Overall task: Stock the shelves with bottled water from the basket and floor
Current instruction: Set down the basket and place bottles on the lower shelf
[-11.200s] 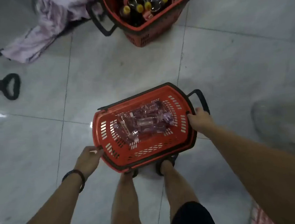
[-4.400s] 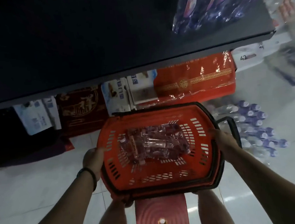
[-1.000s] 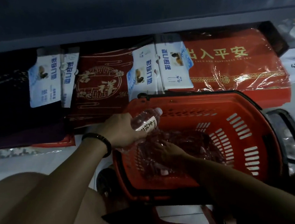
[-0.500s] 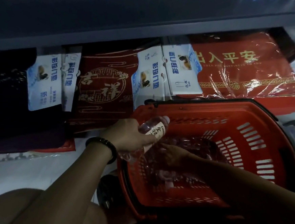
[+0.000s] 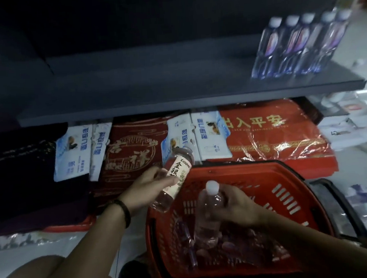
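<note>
Labelled water bottle (image 5: pixel 178 178) and clear bottle (image 5: pixel 208 220) held over red shopping basket (image 5: pixel 246 167).
Left hand (image 5: pixel 146 191) grips the labelled one, tilted at the far rim; right hand (image 5: pixel 238 207) clasps the white-capped clear one upright above loose bottles (image 5: pixel 187 237) lying inside. A row of bottles (image 5: pixel 298 44) stands on the dark shelf (image 5: pixel 152 93) above.

Left hand (image 5: pixel 146 186) forward, fingers and thumb curled round labelled bottle (image 5: pixel 177 175), dark band (image 5: pixel 123 211) on wrist. Right hand (image 5: pixel 236 205) nearer, right of it, grips clear bottle (image 5: pixel 207 222) below cap. Forearms bare.
</note>
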`<state>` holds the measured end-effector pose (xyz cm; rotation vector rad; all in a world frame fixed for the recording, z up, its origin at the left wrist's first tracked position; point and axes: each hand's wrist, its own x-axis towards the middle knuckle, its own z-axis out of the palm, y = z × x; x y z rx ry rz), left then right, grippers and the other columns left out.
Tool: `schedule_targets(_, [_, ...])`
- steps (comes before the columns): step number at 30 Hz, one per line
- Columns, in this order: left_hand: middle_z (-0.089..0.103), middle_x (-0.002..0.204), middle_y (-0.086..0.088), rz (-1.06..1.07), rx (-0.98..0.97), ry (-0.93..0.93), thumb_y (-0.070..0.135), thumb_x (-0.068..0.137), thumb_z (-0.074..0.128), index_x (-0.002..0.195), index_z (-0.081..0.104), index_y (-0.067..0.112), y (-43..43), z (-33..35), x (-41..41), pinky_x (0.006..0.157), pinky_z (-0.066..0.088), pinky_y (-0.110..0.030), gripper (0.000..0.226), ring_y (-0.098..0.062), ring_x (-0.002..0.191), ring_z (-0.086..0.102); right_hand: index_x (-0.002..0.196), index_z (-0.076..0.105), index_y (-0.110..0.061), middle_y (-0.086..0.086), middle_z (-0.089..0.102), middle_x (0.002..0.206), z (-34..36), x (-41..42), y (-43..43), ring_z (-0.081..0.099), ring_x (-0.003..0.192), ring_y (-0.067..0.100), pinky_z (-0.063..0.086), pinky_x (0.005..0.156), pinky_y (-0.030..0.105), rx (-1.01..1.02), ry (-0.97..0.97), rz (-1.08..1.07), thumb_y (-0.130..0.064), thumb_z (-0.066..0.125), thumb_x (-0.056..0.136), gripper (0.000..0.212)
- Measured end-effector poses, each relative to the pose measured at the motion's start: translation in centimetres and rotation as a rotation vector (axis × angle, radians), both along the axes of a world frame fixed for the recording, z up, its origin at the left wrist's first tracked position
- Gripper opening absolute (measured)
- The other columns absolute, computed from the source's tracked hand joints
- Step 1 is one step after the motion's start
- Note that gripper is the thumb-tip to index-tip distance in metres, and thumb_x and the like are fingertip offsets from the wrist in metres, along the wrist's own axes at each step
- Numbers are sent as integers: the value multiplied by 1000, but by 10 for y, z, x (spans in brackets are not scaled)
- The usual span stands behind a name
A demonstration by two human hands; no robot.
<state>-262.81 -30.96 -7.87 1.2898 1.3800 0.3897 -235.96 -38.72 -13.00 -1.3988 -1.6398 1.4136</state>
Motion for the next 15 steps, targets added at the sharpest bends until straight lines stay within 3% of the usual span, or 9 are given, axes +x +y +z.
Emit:
schedule_targets(3, [79,112,-15,28,-23,-211,33,87,86,131,65,14,-10,26,7,81,61,-49,52,-35,90,77,115,65,7,22,70,102,49,10,-3,68,95,37,58,85,40,-1,304,-64,-1,76,92,26])
schedule_targets(5, [80,111,-13,58,-3,-272,26,86,84,131,65,14,-20,43,15,80,63,-49,51,-35,91,78,134,62,-2,26,68,127,82,11,-2,67,116,45,57,98,57,-43,497,-126,-11,73,95,41])
schedule_targets(7, [78,119,-14,153,24,-338,33,74,93,136,62,18,-29,61,27,82,63,-53,71,-36,93,78,143,57,-9,21,66,138,122,8,0,65,127,43,55,102,63,-52,567,-184,-24,68,98,49])
schedule_targets(9, [72,133,-11,198,93,-394,44,67,100,138,58,35,-34,82,39,92,59,-64,83,-37,109,75,142,55,-12,16,70,135,163,0,5,69,123,37,57,100,59,2,571,-246,-33,65,102,46])
schedule_targets(11, [74,129,-10,191,187,-460,47,69,98,130,61,36,-35,105,48,93,57,-70,73,-36,115,74,140,53,-14,13,70,134,201,-10,10,73,117,28,61,95,54,55,582,-302,-37,65,103,46])
schedule_targets(13, [75,123,-14,166,298,-473,51,68,96,121,66,35,-39,135,54,93,60,-64,63,-32,111,75,138,49,-11,8,68,131,236,-17,15,77,101,10,66,76,35,109,566,-330,-36,63,104,44])
schedule_targets(15, [77,118,-13,158,384,-497,52,67,97,121,67,30,-41,167,58,93,61,-60,65,-31,107,77,135,46,-7,6,65,124,268,-22,22,77,81,2,61,60,22,159,556,-328,-29,62,106,41])
